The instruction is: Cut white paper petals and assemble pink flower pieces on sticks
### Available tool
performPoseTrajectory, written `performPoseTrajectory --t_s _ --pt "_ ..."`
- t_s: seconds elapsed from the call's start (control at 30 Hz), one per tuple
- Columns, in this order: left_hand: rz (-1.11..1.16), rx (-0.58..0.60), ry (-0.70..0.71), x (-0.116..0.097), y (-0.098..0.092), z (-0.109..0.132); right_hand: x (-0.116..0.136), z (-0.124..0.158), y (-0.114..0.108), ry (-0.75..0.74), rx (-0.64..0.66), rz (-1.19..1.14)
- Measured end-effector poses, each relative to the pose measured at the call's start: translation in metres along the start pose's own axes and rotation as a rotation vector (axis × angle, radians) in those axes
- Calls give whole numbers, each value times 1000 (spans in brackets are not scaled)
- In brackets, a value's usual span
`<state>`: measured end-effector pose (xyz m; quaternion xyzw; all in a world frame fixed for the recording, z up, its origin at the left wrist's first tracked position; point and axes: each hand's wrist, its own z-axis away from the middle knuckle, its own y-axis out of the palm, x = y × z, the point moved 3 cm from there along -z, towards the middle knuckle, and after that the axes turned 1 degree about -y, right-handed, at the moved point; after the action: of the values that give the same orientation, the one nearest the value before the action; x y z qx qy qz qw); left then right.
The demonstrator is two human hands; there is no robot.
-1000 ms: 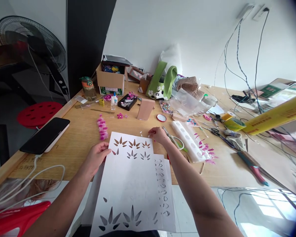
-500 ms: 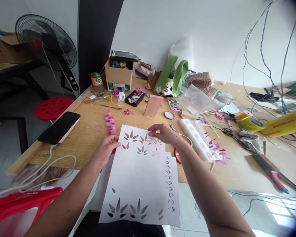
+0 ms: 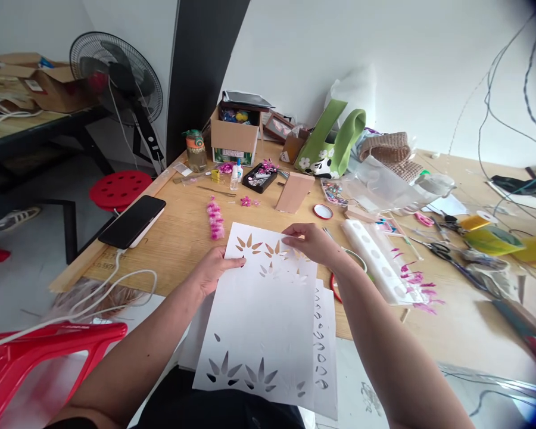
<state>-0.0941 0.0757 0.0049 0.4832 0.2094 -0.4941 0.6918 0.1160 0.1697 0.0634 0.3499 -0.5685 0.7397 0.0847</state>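
A white sheet of paper with leaf-shaped cut-outs along its top and bottom lies across my lap and the table's front edge. My left hand pinches its upper left edge, thumb on top. At the top right, my right hand grips the same sheet between thumb and fingers near a cut-out. Beneath it, a second sheet with a column of small cut-outs sticks out on the right. Part of a pair of scissors with a red handle shows behind my right wrist.
A phone with a white cable lies at the table's left edge. Beyond the sheet are a pink fuzzy strip, a glue bottle and a black tray. Bubble wrap and dark-handled scissors lie to the right.
The view has turned left, so everything sits further right. My left thumb now reaches further in over the sheet. Both hands still hold the paper.
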Motion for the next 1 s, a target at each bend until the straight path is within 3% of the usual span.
performPoseTrajectory --t_s 0.1,0.2,0.27,0.33,0.47,0.7,1.0 --pt "0 -9 14 0 -2 -1 11 6 1 -31 -136 82" --pt "-8 -3 20 -1 -3 0 35 22 7 -242 -312 179" --pt "-16 -13 34 -2 -2 0 53 34 18 -408 -255 147" --pt "-24 -25 55 -3 -2 1 66 44 32 -471 -129 116" --pt "1 15 71 -5 3 3 75 53 53 -457 -42 259" --pt "22 22 48 -3 5 3 73 54 62 -369 -85 436" --pt "-15 32 50 -3 6 4 74 63 69 -333 -166 463"
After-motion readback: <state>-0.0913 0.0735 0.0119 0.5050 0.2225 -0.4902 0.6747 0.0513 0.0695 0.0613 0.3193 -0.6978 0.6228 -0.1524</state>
